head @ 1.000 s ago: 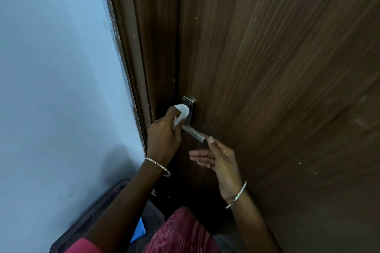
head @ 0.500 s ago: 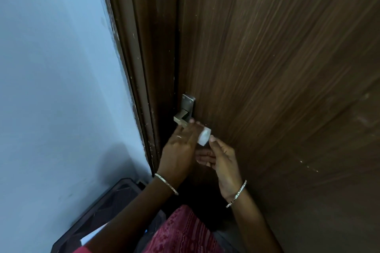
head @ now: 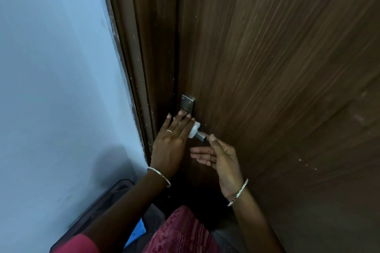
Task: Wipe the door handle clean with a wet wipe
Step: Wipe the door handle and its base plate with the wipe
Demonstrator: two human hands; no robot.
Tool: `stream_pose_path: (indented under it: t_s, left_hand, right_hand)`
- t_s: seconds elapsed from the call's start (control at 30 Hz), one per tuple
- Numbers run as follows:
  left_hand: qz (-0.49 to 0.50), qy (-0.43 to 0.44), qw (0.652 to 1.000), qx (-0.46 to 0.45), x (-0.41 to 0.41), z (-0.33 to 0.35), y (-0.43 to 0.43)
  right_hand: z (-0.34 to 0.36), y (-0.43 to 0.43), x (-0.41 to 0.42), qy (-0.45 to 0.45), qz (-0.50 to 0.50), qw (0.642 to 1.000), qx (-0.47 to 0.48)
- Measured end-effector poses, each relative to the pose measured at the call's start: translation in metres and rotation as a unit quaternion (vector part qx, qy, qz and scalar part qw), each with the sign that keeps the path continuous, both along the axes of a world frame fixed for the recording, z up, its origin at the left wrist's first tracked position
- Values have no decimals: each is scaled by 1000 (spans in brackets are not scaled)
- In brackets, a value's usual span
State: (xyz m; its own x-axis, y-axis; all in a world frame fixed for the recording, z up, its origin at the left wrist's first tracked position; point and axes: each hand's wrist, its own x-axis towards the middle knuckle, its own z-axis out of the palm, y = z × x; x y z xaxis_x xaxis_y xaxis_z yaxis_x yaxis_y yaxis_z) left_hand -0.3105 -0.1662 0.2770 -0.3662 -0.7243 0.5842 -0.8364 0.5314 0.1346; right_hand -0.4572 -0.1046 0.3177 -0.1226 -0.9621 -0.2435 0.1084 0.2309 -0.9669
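From the head camera, the metal door handle sits on the dark wooden door close to the door's left edge, just beside the door frame. Its square backplate is bare and its lever slants down to the right. The left hand lies flat over the lever, fingers straight with their tips reaching the foot of the backplate, and presses the white wet wipe against the lever. The wipe shows only as a small fold at the hand's right side, and whether the hidden thumb grips it cannot be told. The right hand hangs below the lever's free end, thumb tip touching that end, the other fingers relaxed and holding nothing. Each wrist bears a bangle and the left hand a ring. A pale blue wall fills the left, with a dark container at its foot and a red patterned garment at the bottom edge.
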Motion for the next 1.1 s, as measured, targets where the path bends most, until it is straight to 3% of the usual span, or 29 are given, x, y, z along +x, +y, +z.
stream_pose_path:
  t_s: [0.13,0.43,0.6,0.8,0.97,1.1]
  left_hand:
    - [-30,-25,999,-30,-13,-4,15]
    - [35,-12,999,-40,10,-4,-9]
    - [-24,-1,998,-61,-19,-10,20]
    - [-28,18,999,-42,-17,-1,23]
    - [-24,164,986,34,-17,8,42]
    - [25,335,935,115,-11,12,47]
  right_hand:
    - [0,-2,0,-9,-11,1000,5]
    - [-2,-4,-1,-4,-6,1000,9]
    - [-2,-4,1,-22,-24,999,2]
    - [1,-6,2,-27,-43,999,15]
    - [2,-4,10,148,-54,982,-107]
    - [6,3,19,294,-77,930,-208]
